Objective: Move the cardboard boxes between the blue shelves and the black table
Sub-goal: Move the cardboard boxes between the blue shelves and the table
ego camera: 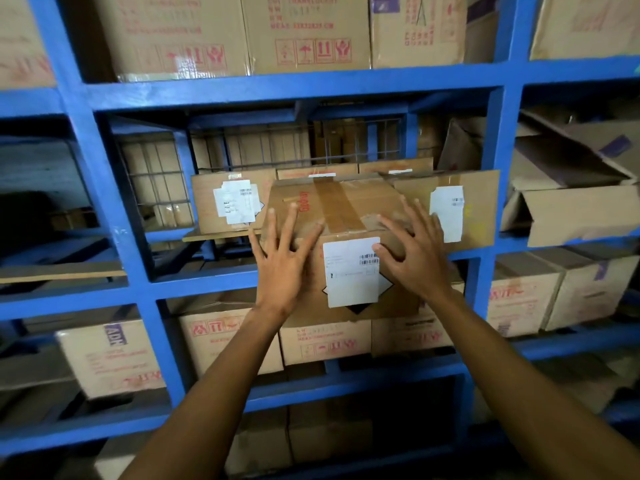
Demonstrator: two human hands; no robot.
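Observation:
A taped cardboard box [346,206] with a white label on its front sits in the middle bay of the blue shelves [277,90], its front sticking out past the shelf edge. My left hand [284,258] lies flat on the box's front left corner, fingers spread. My right hand [412,251] rests flat on the front right corner, fingers spread too. Neither hand wraps around the box. Two more labelled boxes stand behind it, one to the left [232,202] and one to the right [450,209]. The black table is out of view.
Large printed cartons [304,32] fill the bay above and more cartons [325,341] fill the bay below. An opened, crumpled box [571,202] lies in the right bay. A wire grid [156,178] backs the middle bay. Blue uprights [104,188] frame each bay.

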